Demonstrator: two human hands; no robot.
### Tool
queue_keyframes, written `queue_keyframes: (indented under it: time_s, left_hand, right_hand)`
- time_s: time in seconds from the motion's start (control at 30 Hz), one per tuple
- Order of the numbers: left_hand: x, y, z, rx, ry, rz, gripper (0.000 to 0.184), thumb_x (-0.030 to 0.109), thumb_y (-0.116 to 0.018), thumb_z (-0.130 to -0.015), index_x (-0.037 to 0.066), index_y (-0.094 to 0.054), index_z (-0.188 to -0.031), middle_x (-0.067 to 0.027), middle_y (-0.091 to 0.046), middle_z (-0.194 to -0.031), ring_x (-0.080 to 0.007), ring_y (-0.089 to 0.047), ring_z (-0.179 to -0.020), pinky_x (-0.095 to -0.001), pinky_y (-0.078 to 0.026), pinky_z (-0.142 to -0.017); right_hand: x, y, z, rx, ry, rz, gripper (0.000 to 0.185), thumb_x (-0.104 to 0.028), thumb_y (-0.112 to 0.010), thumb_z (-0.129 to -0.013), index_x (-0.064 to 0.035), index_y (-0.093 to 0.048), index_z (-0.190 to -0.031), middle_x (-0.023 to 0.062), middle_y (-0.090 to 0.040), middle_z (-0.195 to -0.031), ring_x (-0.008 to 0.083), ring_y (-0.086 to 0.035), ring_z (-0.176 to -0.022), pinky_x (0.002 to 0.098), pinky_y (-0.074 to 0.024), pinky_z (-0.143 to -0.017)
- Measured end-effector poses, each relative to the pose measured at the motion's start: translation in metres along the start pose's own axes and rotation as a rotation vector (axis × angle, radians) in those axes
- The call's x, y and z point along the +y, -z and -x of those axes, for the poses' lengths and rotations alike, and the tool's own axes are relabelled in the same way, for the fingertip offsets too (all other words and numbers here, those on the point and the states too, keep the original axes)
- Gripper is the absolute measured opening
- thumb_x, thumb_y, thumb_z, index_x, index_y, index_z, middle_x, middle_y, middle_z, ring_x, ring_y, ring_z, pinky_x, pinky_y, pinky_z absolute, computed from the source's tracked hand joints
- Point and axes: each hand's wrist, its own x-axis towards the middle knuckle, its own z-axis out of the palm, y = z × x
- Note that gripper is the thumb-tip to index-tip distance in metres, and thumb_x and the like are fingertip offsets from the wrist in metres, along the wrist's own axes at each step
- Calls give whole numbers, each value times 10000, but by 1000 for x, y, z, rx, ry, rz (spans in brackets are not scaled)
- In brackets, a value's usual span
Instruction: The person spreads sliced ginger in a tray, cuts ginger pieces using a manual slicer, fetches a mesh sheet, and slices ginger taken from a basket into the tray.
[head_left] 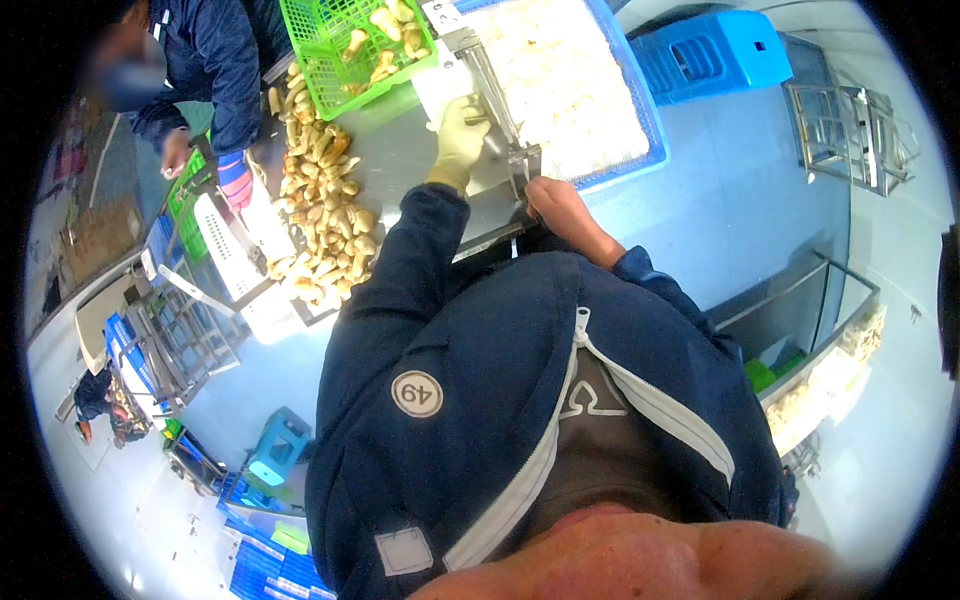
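My left hand [462, 138], in a pale yellow glove, has its fingers curled at the white board of a slicer [447, 88]. Whatever lies under those fingers is hidden. My bare right hand [562, 212] is closed at the near end of the slicer's long metal frame [490, 85], gripping the metal bracket there. Right beside the frame stands a blue tray [655, 135] with a mesh lining, holding a layer of pale slices [560, 85]. A pile of whole mushrooms [325, 190] lies on the metal table [385, 135], left of my gloved hand.
A green basket [325, 85] with some mushrooms stands at the table's far side. Across the pile, a co-worker in a dark jacket [215, 60] has hands near another white slicer [235, 240]. A blue stool [710, 55] is at the right. Metal racks [850, 135] line the wall.
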Motion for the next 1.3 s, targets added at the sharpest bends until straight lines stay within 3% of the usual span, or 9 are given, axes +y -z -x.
queue_keyframes:
  time_s: [0.17, 0.37, 0.47, 0.57, 0.87, 0.97, 1.07, 1.17, 1.3]
  left_hand:
    - [0, 1, 3, -10, 68, 2, 440, -48, -662, -822, -11, -498, -1229, -115, -668, -1032, -201, -656, -936, -309, -544, -830]
    - [11, -2, 5, -13, 101, 99, 438, -34, -687, -821, 4, -515, -1222, -101, -668, -1031, -181, -648, -911, -294, -537, -798]
    - [-5, -5, -3, 21, 40, -26, 436, -27, -695, -823, 3, -517, -1221, -97, -670, -1025, -180, -647, -910, -291, -532, -807]
    - [-1, -6, -1, 51, 20, -64, 427, -27, -690, -830, 1, -519, -1221, -92, -671, -1014, -182, -646, -911, -292, -528, -815]
    - [11, -15, 6, 140, 88, -108, 359, 65, -652, -852, 13, -571, -1197, -122, -681, -1064, -213, -648, -950, -301, -498, -857]
    - [3, -21, -3, 118, 159, -50, 354, 70, -645, -861, -10, -568, -1197, -138, -675, -1089, -207, -647, -920, -291, -502, -838]
    - [37, -21, 2, 76, 269, 15, 345, 56, -634, -870, -36, -554, -1192, -147, -668, -1054, -204, -648, -877, -295, -521, -772]
    - [45, -15, 4, 0, 396, 246, 251, 76, -650, -865, 4, -610, -1102, -92, -671, -949, -152, -639, -769, -269, -511, -644]
    - [80, -17, 23, 73, 313, 296, 304, 86, -650, -876, -13, -571, -1152, -91, -665, -965, -175, -661, -831, -294, -542, -696]
  right_hand:
    - [32, -11, -8, -34, 81, 95, 294, -237, -437, -928, 13, -580, -873, 278, -615, -864, 491, -571, -833, 524, -449, -739]
    - [-2, 2, 3, -20, 80, -11, 333, -266, -431, -929, 15, -585, -841, 247, -611, -770, 450, -589, -761, 477, -466, -691]
    - [-47, 21, 11, -9, -5, -183, 359, -290, -422, -926, 6, -594, -816, 214, -612, -716, 414, -600, -711, 450, -469, -661]
    - [-47, 22, 8, -1, 13, -108, 366, -294, -414, -928, -4, -601, -808, 194, -621, -706, 397, -609, -694, 448, -470, -653]
    - [31, -12, -6, -28, 7, 44, 269, -232, -449, -912, -8, -585, -854, 248, -632, -821, 443, -612, -788, 504, -473, -704]
    - [31, -7, -4, 29, 428, 357, 185, -173, -499, -885, -5, -560, -833, 232, -610, -817, 444, -608, -786, 514, -480, -679]
    - [33, -10, -6, 35, 393, 390, 146, -144, -526, -863, -7, -537, -814, 209, -592, -815, 441, -604, -774, 517, -488, -656]
    - [19, -8, 0, 73, 256, 148, 261, -195, -458, -914, 14, -570, -807, 208, -619, -741, 384, -607, -704, 444, -471, -642]
    - [16, -6, -1, 50, 180, 105, 285, -219, -461, -917, 20, -580, -818, 213, -618, -744, 387, -605, -698, 456, -467, -647]
